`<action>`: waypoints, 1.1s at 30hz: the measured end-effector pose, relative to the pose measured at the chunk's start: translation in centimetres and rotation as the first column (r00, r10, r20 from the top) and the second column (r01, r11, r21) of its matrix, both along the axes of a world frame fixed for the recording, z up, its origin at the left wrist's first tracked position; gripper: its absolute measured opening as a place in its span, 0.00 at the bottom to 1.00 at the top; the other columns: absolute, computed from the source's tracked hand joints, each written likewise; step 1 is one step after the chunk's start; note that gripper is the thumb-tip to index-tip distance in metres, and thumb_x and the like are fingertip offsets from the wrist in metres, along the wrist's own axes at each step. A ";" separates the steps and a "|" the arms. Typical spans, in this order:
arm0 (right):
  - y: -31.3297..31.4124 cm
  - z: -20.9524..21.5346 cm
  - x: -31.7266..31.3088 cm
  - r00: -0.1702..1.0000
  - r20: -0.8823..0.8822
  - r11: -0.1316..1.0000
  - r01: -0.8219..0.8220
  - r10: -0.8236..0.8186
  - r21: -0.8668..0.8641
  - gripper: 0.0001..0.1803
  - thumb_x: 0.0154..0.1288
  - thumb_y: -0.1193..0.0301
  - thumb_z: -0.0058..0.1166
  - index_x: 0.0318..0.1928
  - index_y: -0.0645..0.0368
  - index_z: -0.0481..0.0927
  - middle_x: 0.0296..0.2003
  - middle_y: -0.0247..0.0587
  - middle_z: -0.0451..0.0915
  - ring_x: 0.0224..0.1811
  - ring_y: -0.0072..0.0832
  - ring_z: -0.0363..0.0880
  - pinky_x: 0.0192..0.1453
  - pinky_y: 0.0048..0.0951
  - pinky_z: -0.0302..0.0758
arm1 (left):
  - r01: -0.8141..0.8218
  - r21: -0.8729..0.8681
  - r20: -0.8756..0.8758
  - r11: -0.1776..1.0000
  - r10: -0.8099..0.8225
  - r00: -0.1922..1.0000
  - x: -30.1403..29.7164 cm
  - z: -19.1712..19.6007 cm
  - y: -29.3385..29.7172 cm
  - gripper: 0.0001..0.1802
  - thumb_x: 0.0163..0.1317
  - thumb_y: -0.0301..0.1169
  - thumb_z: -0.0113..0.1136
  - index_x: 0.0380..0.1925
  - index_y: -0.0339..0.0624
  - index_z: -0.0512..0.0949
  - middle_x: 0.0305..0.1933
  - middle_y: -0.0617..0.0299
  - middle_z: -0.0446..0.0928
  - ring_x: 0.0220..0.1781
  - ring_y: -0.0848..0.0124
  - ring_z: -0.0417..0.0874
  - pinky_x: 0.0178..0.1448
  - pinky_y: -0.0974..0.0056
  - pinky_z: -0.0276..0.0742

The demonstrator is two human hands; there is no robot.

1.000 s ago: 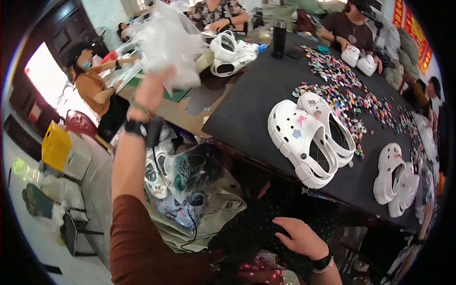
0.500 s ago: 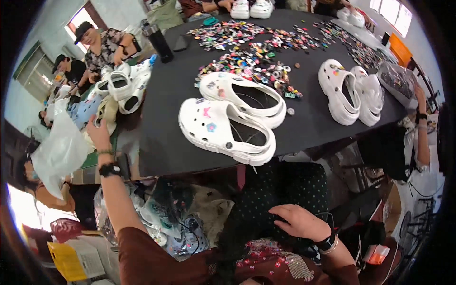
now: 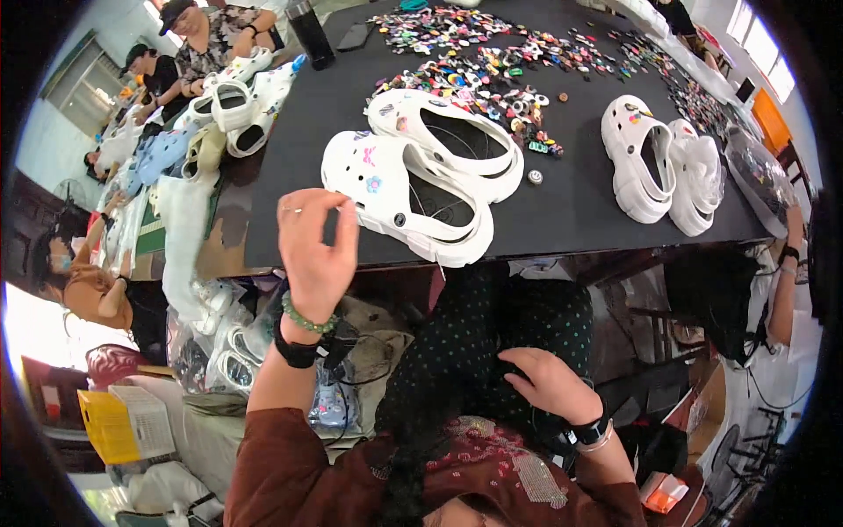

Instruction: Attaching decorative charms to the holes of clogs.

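A pair of white clogs lies on the black table in front of me. The nearer clog [image 3: 351,167] carries a pink bow charm and a blue flower charm; the farther clog [image 3: 404,114] lies partly behind it. My left hand [image 3: 314,250] is raised at the nearer clog's left side, fingers bent and thumb and index tips together in a pinch. Whether anything small sits between them, or whether they touch the clog, I cannot tell. Over my lap rests my right hand [image 3: 553,386], loosely curved, thumb apart from the fingers, with nothing visible in it.
Colourful shoe charms [image 3: 465,75] spread across the table's far side. Another white clog pair [image 3: 641,167] stands at right, beside a plastic bag [image 3: 760,176]. Clogs pile up at left [image 3: 233,110], near a black bottle [image 3: 309,35]. A co-worker [image 3: 215,39] sits beyond them.
My left hand has come back from the clog pile at left to the nearer white clog. The white plastic at left now hangs lower and narrower. The view has shifted slightly.
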State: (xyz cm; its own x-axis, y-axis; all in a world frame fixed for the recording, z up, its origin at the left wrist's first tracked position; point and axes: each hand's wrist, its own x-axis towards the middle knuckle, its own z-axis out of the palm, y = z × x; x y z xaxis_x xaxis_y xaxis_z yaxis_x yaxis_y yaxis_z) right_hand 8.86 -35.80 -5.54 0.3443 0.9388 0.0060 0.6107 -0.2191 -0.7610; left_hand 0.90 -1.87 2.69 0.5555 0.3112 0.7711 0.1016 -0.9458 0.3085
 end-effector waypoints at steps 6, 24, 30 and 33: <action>-2.5 -1.4 -0.5 0.998 -0.018 0.998 0.057 -0.057 0.024 0.18 0.61 0.73 0.59 0.51 0.66 0.76 0.47 0.56 0.81 0.49 0.52 0.80 0.54 0.42 0.78 | 0.014 -0.010 -0.203 1.000 -0.016 0.979 3.9 0.4 -3.6 0.19 0.55 0.47 0.69 0.27 0.40 0.83 0.33 0.56 0.79 0.44 0.54 0.76 0.47 0.52 0.68; -5.3 -2.4 -0.2 0.987 -0.037 0.987 0.154 -0.156 -0.056 0.17 0.62 0.74 0.58 0.52 0.65 0.77 0.47 0.54 0.81 0.50 0.51 0.79 0.54 0.41 0.77 | 0.125 -0.243 0.133 0.962 -0.095 0.987 3.0 2.1 -4.6 0.08 0.62 0.22 0.61 0.41 0.36 0.79 0.36 0.55 0.83 0.35 0.65 0.84 0.41 0.65 0.77; -8.3 -2.6 0.0 0.957 -0.027 0.957 0.290 -0.291 -0.020 0.16 0.63 0.75 0.58 0.51 0.65 0.77 0.45 0.57 0.81 0.49 0.53 0.79 0.55 0.43 0.77 | 0.019 0.007 0.192 1.000 -0.020 0.981 4.4 1.0 -5.3 0.17 0.62 0.23 0.60 0.51 0.33 0.74 0.52 0.48 0.76 0.53 0.55 0.77 0.59 0.57 0.71; -12.0 -4.6 0.1 0.903 0.046 0.904 0.428 -0.427 0.003 0.15 0.63 0.73 0.56 0.49 0.65 0.77 0.46 0.57 0.80 0.50 0.53 0.78 0.55 0.44 0.76 | 0.023 0.212 0.082 0.977 -0.041 0.996 5.3 0.4 -8.0 0.17 0.62 0.24 0.60 0.51 0.32 0.74 0.53 0.47 0.76 0.56 0.52 0.76 0.63 0.53 0.68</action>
State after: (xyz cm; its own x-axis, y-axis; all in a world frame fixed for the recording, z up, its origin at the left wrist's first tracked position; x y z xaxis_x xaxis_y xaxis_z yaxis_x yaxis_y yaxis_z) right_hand 8.96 -47.76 -10.11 0.7121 0.7017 0.0242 0.4903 -0.4722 -0.7325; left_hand 6.23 -9.91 3.09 0.4921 0.1197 0.8622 0.0523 -0.9928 0.1080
